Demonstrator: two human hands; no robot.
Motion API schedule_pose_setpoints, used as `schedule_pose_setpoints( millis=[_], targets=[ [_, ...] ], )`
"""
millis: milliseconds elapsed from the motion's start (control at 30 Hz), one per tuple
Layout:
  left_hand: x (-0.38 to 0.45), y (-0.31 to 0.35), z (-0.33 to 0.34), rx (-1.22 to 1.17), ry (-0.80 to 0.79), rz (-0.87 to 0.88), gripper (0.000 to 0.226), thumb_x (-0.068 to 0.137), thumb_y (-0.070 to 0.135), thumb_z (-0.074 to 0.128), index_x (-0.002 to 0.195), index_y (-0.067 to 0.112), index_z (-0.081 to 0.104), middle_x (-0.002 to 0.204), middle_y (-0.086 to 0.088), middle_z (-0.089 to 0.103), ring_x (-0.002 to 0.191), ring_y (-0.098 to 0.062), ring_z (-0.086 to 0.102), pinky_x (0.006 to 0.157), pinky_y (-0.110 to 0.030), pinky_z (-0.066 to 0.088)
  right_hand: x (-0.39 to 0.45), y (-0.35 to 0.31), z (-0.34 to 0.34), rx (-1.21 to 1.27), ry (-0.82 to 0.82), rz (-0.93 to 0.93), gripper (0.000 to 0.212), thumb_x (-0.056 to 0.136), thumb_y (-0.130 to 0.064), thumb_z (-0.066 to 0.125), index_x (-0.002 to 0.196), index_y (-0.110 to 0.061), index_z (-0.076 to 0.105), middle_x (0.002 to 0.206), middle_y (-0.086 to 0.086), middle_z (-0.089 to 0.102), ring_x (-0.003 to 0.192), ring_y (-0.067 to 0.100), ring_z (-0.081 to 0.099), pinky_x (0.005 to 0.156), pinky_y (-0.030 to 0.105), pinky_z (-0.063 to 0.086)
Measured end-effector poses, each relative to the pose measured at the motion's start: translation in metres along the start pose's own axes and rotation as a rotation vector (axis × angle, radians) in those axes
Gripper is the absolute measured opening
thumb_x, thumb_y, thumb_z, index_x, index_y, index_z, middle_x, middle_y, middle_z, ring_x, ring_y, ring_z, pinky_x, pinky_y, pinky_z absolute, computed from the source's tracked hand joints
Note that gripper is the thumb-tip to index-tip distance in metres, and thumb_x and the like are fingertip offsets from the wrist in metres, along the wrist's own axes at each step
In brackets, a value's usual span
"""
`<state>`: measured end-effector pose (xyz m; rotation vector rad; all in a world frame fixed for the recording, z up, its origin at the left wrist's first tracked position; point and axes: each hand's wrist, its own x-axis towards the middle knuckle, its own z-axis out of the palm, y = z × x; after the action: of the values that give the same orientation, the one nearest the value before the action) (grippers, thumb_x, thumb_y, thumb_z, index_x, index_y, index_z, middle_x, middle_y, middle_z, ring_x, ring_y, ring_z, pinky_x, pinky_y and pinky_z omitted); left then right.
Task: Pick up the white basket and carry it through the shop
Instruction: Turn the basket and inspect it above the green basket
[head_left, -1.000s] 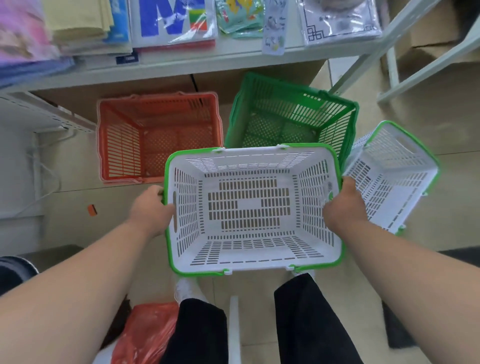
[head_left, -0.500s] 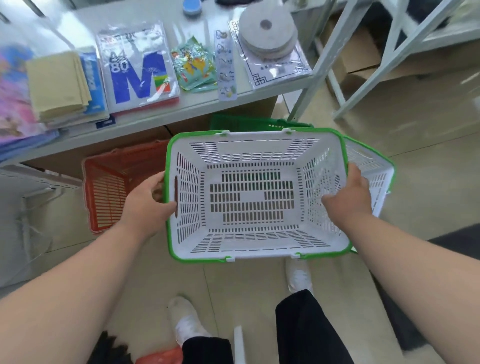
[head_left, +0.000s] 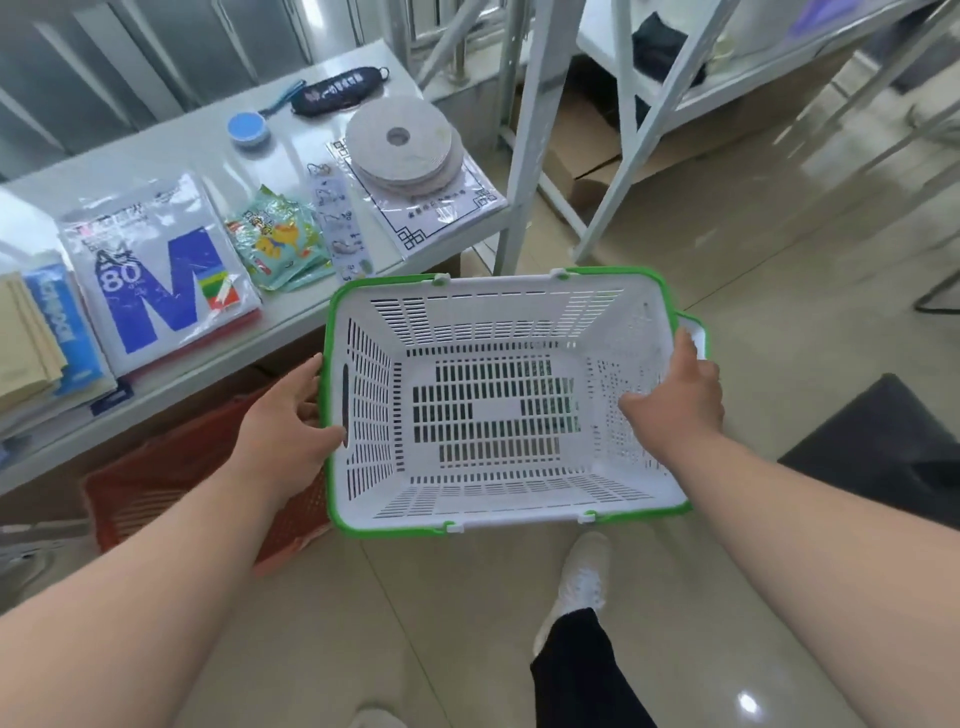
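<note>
The white basket (head_left: 498, 332) with a green rim is held up in front of me, well off the floor, and it is empty. My left hand (head_left: 291, 431) grips its left wall at the rim. My right hand (head_left: 680, 395) grips the right wall, with the thumb inside the basket and the fingers over the rim. Through the slotted bottom I see only dark shapes below.
A grey shelf (head_left: 291, 322) with packaged goods runs along the left. Below it on the floor stands an orange basket (head_left: 171, 478). A second white basket (head_left: 693, 332) peeks out behind the right rim. White rack legs (head_left: 524, 171) stand ahead, a dark mat (head_left: 883, 457) lies right.
The basket has risen from floor level to chest height in both hands. My view has tilted up and right, so the green basket is hidden and more of the shelf top shows.
</note>
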<state>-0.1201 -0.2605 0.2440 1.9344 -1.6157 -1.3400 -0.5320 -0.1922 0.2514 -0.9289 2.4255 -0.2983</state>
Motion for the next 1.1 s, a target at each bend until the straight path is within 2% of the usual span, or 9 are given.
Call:
schedule_pose_setpoints(
  millis=[167,233,333,467,600,767,867,1000,1100],
  targets=[
    [0.035,0.040,0.022,0.046,-0.017,-0.008,0.091,0.078,0.002,0.080,0.159,0.034,0.055,0.119,0.011,0.080,0.106,-0.010,0.077,0.106,-0.039,0.057,0.019,0.019,-0.013,0.034,0.042,0.092,0.103,0.085,-0.035,0.075,0.166,-0.034,0.011,0.150,0.018,0.037,0.133,0.043,0.046,0.112,0.058,0.041],
    [0.048,0.058,0.035,0.078,-0.013,-0.024,0.087,0.081,0.002,0.080,0.159,0.031,0.055,0.118,0.008,0.079,0.105,-0.011,0.075,0.103,-0.037,0.056,0.029,0.030,-0.017,0.055,0.045,0.121,0.102,0.085,-0.036,0.074,0.166,-0.033,0.012,0.150,0.017,0.037,0.133,0.043,0.046,0.113,0.058,0.040],
    [0.062,0.085,0.056,0.126,-0.019,-0.009,0.081,0.083,0.008,0.078,0.156,0.036,0.059,0.111,0.011,0.081,0.101,-0.014,0.077,0.100,-0.045,0.059,0.044,0.046,-0.027,0.063,0.038,0.172,0.102,0.086,-0.035,0.075,0.166,-0.031,0.011,0.151,0.017,0.036,0.134,0.042,0.045,0.114,0.058,0.039],
    [0.070,0.121,0.087,0.141,-0.001,-0.017,0.062,0.086,0.010,0.078,0.131,0.052,0.068,0.090,0.014,0.079,0.090,-0.009,0.074,0.088,-0.040,0.059,0.068,0.059,-0.043,0.089,0.015,0.216,0.100,0.088,-0.033,0.073,0.167,-0.031,0.011,0.152,0.015,0.034,0.136,0.041,0.042,0.118,0.055,0.034],
    [0.079,0.139,0.110,0.054,0.016,-0.101,0.073,0.085,0.007,0.085,0.151,0.030,0.063,0.109,0.002,0.073,0.095,-0.010,0.069,0.079,-0.029,0.051,0.095,0.064,-0.059,0.075,-0.005,0.219,0.103,0.088,-0.034,0.074,0.167,-0.031,0.009,0.153,0.015,0.034,0.137,0.040,0.041,0.118,0.055,0.034],
    [0.084,0.161,0.133,-0.028,-0.058,-0.129,0.082,0.087,-0.002,0.083,0.157,0.031,0.057,0.109,0.006,0.073,0.092,-0.008,0.072,0.070,-0.022,0.050,0.122,0.069,-0.078,0.056,-0.011,0.236,0.101,0.087,-0.030,0.074,0.165,-0.031,0.009,0.149,0.017,0.034,0.133,0.040,0.044,0.113,0.055,0.040],
    [0.098,0.176,0.145,-0.081,-0.106,-0.153,0.087,0.086,-0.011,0.079,0.158,0.032,0.056,0.106,0.009,0.076,0.085,-0.004,0.077,0.069,-0.024,0.058,0.131,0.075,-0.085,0.063,0.005,0.264,0.098,0.088,-0.025,0.071,0.164,-0.031,0.010,0.145,0.017,0.036,0.130,0.039,0.043,0.110,0.054,0.042],
    [0.122,0.191,0.158,-0.062,-0.168,-0.150,0.088,0.085,-0.012,0.080,0.158,0.030,0.054,0.108,0.006,0.077,0.094,-0.010,0.076,0.081,-0.036,0.063,0.140,0.084,-0.089,0.104,0.027,0.296,0.097,0.085,-0.025,0.071,0.162,-0.033,0.012,0.142,0.016,0.038,0.127,0.041,0.047,0.106,0.056,0.048],
    [0.141,0.199,0.168,-0.054,-0.220,-0.145,0.089,0.085,-0.010,0.081,0.159,0.032,0.053,0.110,0.009,0.077,0.094,-0.010,0.078,0.075,-0.033,0.062,0.144,0.089,-0.088,0.117,0.068,0.340,0.097,0.086,-0.021,0.072,0.164,-0.029,0.015,0.143,0.019,0.039,0.130,0.042,0.046,0.107,0.052,0.046]
  ],
)
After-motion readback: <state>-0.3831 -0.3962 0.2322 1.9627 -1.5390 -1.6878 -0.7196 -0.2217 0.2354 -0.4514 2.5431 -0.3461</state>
